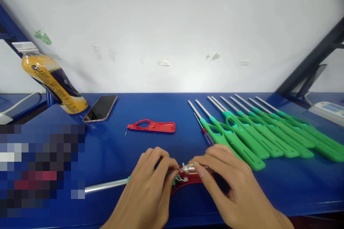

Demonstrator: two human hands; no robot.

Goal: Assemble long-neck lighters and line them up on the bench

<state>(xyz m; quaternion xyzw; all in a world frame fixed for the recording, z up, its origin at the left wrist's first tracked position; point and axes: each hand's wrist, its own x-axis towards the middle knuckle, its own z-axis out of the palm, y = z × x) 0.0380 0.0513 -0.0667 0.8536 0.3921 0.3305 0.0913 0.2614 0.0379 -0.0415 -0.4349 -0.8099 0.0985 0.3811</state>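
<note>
An opened red utility lighter (194, 179) lies near the table's front edge, its metal tube (107, 186) pointing left. My left hand (150, 186) is closed on the lighter's neck, thumb and forefinger pinched by a green part and white wires. The fingers of my right hand (231, 182) grip a clear fuel tank (189, 167) at the lighter's handle; the tank's right part is hidden by the fingers. Farther back, a loose red half shell (163, 127) rests with its inner side up. A small screw (126, 133) lies beside its left tip.
Several green utility lighters (258, 136) lie side by side on the right. A screwdriver (206, 136) sits beside the nearest one. A phone (100, 108) and a yellow bottle (53, 78) stand at the back left. The white wall (172, 25) closes off the blue table (150, 105).
</note>
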